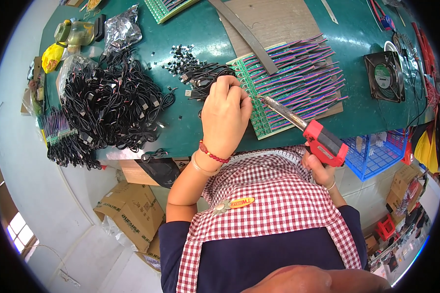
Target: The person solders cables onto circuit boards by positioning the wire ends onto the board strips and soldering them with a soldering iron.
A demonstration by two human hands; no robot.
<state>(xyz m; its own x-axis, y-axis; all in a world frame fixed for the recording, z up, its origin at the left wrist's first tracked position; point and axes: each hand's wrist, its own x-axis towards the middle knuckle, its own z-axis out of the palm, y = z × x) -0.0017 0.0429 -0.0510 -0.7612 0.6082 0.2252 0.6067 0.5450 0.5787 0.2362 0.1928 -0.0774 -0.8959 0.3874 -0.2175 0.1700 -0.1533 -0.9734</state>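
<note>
Head view: right hand (320, 171) around soldering iron (314, 131), long axis diagonal, tip up-left toward green board (260, 119).

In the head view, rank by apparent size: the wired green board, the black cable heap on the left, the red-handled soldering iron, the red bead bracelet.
1. Wired green board and black cable heap: too alike to rank
2. Soldering iron
3. Bead bracelet

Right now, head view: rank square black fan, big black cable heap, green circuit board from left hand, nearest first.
1. Green circuit board: just right of the left hand.
2. Big black cable heap: to its left.
3. Square black fan: far to the right.
</note>
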